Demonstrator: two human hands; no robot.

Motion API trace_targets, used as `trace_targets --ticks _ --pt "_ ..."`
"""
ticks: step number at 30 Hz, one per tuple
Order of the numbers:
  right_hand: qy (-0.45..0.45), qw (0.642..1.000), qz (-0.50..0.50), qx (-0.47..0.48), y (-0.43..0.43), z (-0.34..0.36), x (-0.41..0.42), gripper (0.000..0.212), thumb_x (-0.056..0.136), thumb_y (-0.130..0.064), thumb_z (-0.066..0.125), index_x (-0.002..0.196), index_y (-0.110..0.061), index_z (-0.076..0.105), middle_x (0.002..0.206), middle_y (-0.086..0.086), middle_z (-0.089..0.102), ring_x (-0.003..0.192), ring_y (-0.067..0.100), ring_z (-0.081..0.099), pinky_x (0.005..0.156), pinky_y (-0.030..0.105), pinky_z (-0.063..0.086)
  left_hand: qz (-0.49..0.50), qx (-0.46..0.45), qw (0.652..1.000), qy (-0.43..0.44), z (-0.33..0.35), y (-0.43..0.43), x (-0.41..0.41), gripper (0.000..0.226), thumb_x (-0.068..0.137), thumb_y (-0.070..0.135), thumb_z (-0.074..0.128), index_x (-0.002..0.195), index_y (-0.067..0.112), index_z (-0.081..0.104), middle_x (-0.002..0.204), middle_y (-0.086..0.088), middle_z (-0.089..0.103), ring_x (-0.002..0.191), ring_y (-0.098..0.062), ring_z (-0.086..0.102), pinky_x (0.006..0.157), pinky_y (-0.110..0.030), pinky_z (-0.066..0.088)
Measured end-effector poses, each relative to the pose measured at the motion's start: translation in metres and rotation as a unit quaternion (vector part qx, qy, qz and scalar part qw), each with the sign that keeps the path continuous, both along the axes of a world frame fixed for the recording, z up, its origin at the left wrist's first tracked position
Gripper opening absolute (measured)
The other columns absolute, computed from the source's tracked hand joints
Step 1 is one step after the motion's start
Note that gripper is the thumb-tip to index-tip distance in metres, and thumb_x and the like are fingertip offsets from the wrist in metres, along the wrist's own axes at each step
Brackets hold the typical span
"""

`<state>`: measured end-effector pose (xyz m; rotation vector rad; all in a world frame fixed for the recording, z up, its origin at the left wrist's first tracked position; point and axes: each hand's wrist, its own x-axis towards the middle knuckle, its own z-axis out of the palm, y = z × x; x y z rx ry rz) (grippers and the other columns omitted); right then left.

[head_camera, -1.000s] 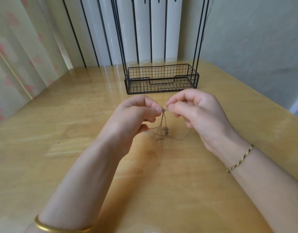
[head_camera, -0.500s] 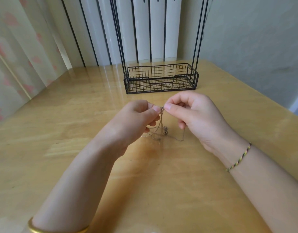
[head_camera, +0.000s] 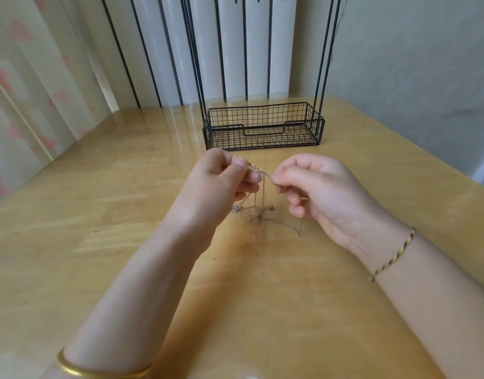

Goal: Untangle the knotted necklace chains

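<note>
pinching the necklace chains (head_camera: 261,175) taut between them, left hand (head_camera: 219,184) and right hand (head_camera: 314,190) needed gentle, slow parting, never yanking.

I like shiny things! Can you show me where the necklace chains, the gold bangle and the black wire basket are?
necklace chains (head_camera: 262,173), head view, stretch pulled between the fingers.
gold bangle (head_camera: 98,372), head view, its front curve on the wrist.
black wire basket (head_camera: 262,134), head view, its front wall.

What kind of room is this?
Probably a room at home: a glossy wooden table, a patterned curtain beside it, and a black wire jewellery stand by the wall.
</note>
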<state>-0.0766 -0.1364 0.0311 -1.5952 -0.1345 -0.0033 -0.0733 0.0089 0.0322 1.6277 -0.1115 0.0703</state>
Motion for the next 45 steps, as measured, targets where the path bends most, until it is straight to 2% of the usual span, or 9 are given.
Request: trace_targets --ticks 7,13,17,21,25,30,35,38,45 --pt "0.044 0.997 0.017 0.063 0.0006 -0.0014 0.0012 0.016 0.083 -0.001 0.057 0.07 -0.01 0.058 0.07 0.009 0.056 0.055 0.015 0.051 0.045 0.024 0.044 -0.004 -0.01 1.0 -0.017 -0.0001 0.0002 -0.0009 0.016 0.101 0.018 0.044 0.086 0.015 0.049 0.06 0.008 0.061 0.067 -0.012 0.058 0.088 -0.038 0.048" --pt "0.028 0.993 -0.016 0.109 -0.0012 -0.0017 0.0033 0.017 0.087 -0.005 0.055 0.072 -0.013 0.058 0.068 0.003 0.063 0.067 0.017 0.059 0.059 0.029 0.051 -0.045 -0.008 0.999 -0.006 -0.0029 0.0015 0.0003 0.012 0.095 0.017 0.056 0.084 0.013 0.056 0.057 0.01 0.055 0.056 -0.006 0.051 0.073 -0.028 0.044" --pt "0.013 0.991 -0.025 0.133 0.0008 -0.0016 0.0038 0.017 0.091 -0.005 0.053 0.076 -0.011 0.057 0.067 0.003 0.062 0.063 0.017 0.059 0.052 0.027 0.048 -0.083 0.016 0.996 0.005 -0.0037 0.0026 -0.0006 0.007 0.091 0.018 0.059 0.086 0.012 0.059 0.059 0.009 0.057 0.055 -0.005 0.051 0.056 -0.014 0.042" --pt "-0.009 0.991 -0.035 0.132 0.0013 -0.0014 0.0036 0.016 0.092 -0.003 0.052 0.078 -0.009 0.055 0.069 0.004 0.06 0.058 0.013 0.055 0.048 0.023 0.044 -0.109 0.033 0.993 0.006 -0.0041 0.0042 0.0004 0.008 0.089 0.018 0.061 0.084 0.012 0.063 0.064 0.006 0.059 0.061 -0.006 0.053 0.064 -0.019 0.045" --pt "-0.012 0.989 -0.025 0.142 0.002 -0.0008 0.0029 0.015 0.092 -0.002 0.052 0.079 -0.009 0.054 0.068 0.004 0.059 0.054 0.011 0.052 0.046 0.021 0.041 -0.103 0.067 0.992 -0.011 -0.003 0.0041 -0.0008 0.008 0.088 0.017 0.063 0.081 0.014 0.066 0.063 0.006 0.059 0.059 -0.004 0.052 0.056 -0.013 0.042" --pt "0.018 0.984 -0.003 0.178 0.0021 0.0004 0.0025 0.016 0.093 -0.003 0.051 0.079 -0.008 0.052 0.065 0.003 0.055 0.051 0.01 0.046 0.043 0.02 0.036 -0.059 0.085 0.994 -0.035 -0.0036 0.0029 0.0001 0.013 0.09 0.015 0.063 0.077 0.016 0.064 0.064 0.006 0.059 0.066 -0.007 0.053 0.07 -0.027 0.044" --pt "0.073 0.967 0.044 0.241 -0.0006 0.0022 0.0018 0.014 0.092 -0.001 0.05 0.081 -0.009 0.052 0.065 0.003 0.05 0.047 0.008 0.039 0.038 0.016 0.029 -0.023 0.129 0.99 -0.043 -0.0044 0.0016 -0.0002 0.015 0.096 0.018 0.052 0.083 0.015 0.059 0.078 0.007 0.064 0.079 -0.01 0.057 0.083 -0.035 0.051" --pt "0.068 0.978 0.03 0.194 -0.0027 0.0019 0.0033 0.015 0.091 0.002 0.05 0.083 -0.01 0.054 0.063 0.001 0.049 0.047 0.008 0.039 0.039 0.016 0.028 0.003 0.099 0.995 -0.022 -0.0044 -0.0005 0.0012 0.017 0.099 0.02 0.048 0.084 0.015 0.057 0.082 0.007 0.065 0.081 -0.008 0.06 0.088 -0.035 0.05" --pt "0.013 0.998 0.011 -0.06 0.0023 -0.0062 0.0015 0.014 0.087 0.001 0.058 0.091 -0.011 0.064 0.062 -0.002 0.05 0.048 0.004 0.041 0.044 0.018 0.034 0.033 0.045 0.998 -0.024 -0.0033 -0.0011 0.0016 0.019 0.099 0.016 0.047 0.081 0.013 0.053 0.072 0.004 0.057 0.072 -0.012 0.056 0.082 -0.036 0.05"
